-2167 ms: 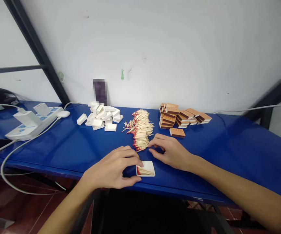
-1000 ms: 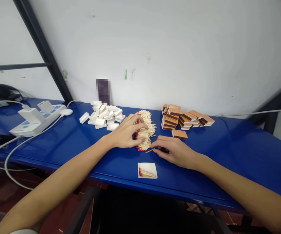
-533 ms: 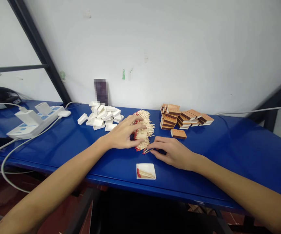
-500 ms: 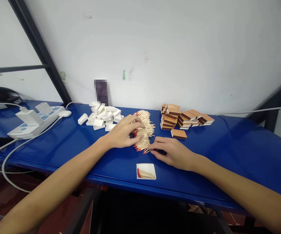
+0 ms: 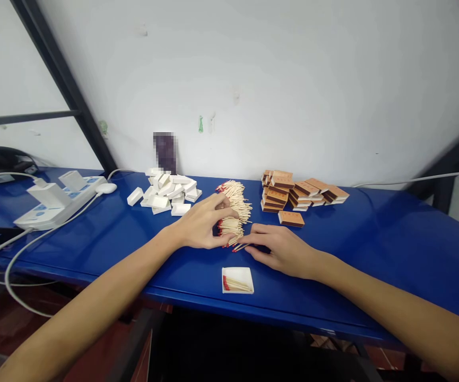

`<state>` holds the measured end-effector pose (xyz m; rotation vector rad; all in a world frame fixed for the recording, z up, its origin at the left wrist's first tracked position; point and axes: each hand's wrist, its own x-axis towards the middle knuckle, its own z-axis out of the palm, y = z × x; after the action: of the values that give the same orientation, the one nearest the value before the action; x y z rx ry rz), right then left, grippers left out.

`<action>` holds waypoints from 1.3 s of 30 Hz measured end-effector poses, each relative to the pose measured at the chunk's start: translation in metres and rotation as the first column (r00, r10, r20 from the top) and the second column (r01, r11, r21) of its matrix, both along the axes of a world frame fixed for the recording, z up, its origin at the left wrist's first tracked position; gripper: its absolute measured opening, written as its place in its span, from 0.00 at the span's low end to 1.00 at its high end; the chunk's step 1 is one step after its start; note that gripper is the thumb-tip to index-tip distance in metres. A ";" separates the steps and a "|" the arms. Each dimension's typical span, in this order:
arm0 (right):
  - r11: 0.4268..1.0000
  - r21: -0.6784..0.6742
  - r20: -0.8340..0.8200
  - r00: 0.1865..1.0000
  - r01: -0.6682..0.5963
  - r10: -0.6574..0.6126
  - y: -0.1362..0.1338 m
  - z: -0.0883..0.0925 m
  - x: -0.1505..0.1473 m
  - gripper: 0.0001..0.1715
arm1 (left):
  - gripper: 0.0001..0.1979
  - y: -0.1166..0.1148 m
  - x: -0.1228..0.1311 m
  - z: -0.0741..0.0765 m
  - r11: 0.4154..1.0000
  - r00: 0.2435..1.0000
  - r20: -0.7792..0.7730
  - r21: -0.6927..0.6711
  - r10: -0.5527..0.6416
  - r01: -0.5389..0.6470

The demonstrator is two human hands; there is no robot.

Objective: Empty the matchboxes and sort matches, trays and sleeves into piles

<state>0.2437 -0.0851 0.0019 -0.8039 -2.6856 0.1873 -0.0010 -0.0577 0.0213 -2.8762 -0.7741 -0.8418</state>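
Observation:
A long heap of red-tipped matches [image 5: 237,200] lies at the middle of the table. My left hand [image 5: 199,223] rests over the heap's left side, fingers curved and apart, its thumb reaching the near end. From the right, my right hand [image 5: 283,248] pinches a few matches [image 5: 240,246] between thumb and fingertips at that same end; how many is hidden. Nearer to me stands an open white matchbox tray [image 5: 245,272]. Some matches [image 5: 237,285] lie along its front side, red heads to the left.
White matchbox trays [image 5: 165,188] are piled at the back left, brown matchbox sleeves [image 5: 277,195] at the back right. One more sleeve [image 5: 291,218] lies in front of these. A power strip [image 5: 58,204] with cables occupies the left end of the blue table [image 5: 372,254].
My left thumb has come down and closer to the heap's near end, beside the matches in my right fingers. My right hand has barely moved.

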 end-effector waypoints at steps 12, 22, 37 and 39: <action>1.000 -0.001 -0.022 1.000 -0.019 0.019 0.000 0.000 0.001 0.15 | 0.26 -0.002 0.000 -0.001 0.998 0.993 -0.109 -0.036 0.047 -0.051; 1.000 0.026 -0.037 0.999 0.006 -0.005 0.002 -0.003 0.004 0.15 | 0.26 -0.001 0.002 -0.002 0.996 0.990 -0.127 -0.049 0.061 -0.068; 1.000 0.000 -0.044 0.999 -0.004 0.004 0.000 -0.002 0.003 0.15 | 0.25 0.002 0.002 -0.004 0.997 0.992 -0.111 -0.036 0.057 -0.062; 1.000 0.001 -0.034 0.999 0.012 -0.012 0.000 -0.002 0.003 0.15 | 0.26 0.001 0.002 -0.004 0.997 0.991 -0.118 -0.037 0.064 -0.069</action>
<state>0.2464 -0.0852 0.0004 -0.8090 -2.6488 0.1953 0.0007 -0.0562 0.0177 -2.8861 -0.8786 -0.6514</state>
